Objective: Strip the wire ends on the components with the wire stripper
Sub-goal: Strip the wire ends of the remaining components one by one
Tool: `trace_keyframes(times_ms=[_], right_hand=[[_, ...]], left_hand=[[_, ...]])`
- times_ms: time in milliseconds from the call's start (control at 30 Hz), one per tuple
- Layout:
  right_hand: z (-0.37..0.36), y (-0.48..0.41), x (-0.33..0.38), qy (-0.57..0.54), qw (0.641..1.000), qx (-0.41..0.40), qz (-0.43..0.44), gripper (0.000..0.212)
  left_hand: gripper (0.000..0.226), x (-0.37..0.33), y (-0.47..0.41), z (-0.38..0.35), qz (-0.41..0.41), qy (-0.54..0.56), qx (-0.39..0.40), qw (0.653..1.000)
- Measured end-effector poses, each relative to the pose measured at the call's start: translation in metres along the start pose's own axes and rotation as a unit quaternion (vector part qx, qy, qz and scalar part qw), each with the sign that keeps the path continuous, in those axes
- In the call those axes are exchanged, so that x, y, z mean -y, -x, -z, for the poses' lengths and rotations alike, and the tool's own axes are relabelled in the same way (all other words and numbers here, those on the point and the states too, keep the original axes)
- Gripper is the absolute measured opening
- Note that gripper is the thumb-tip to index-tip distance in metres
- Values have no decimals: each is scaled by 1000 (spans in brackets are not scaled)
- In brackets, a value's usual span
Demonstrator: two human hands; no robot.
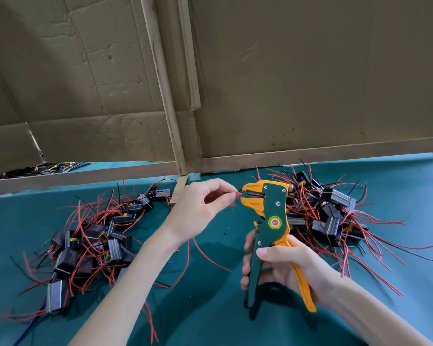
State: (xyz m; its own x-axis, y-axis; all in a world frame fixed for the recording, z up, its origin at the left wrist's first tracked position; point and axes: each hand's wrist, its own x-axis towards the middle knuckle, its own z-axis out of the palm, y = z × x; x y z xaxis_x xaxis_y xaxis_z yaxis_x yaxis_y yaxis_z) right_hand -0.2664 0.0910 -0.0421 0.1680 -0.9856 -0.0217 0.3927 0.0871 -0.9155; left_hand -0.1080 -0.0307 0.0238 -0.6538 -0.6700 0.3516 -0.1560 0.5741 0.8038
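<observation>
My right hand (pixel 283 267) grips the handles of a green and orange wire stripper (pixel 273 213), held upright over the teal table. My left hand (pixel 203 208) pinches a red wire (pixel 238 194) between thumb and forefinger, its end lying in the stripper's orange jaws. A longer red wire (pixel 208 257) trails down below that hand. One pile of black components with red and black wires (pixel 90 240) lies at the left. A second pile of components (pixel 330 216) lies at the right, behind the stripper.
The teal table cover (pixel 210 308) carries small dark insulation scraps near the stripper. A cardboard wall (pixel 298 83) with wooden battens (pixel 165 96) closes off the back. More wires (pixel 50 168) show through a gap under the cardboard at far left.
</observation>
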Motion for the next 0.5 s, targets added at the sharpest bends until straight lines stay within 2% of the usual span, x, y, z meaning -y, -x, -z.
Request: trace_keyframes(times_ms=[300,500], right_hand=[[-1,3,-1,-8,1000,14,4,27],[-1,3,-1,1,1000,31,1,27]], left_hand=[[9,-3,0,10,-5,-37,36,999],[9,-8,1,13,-21,-19,40,999]])
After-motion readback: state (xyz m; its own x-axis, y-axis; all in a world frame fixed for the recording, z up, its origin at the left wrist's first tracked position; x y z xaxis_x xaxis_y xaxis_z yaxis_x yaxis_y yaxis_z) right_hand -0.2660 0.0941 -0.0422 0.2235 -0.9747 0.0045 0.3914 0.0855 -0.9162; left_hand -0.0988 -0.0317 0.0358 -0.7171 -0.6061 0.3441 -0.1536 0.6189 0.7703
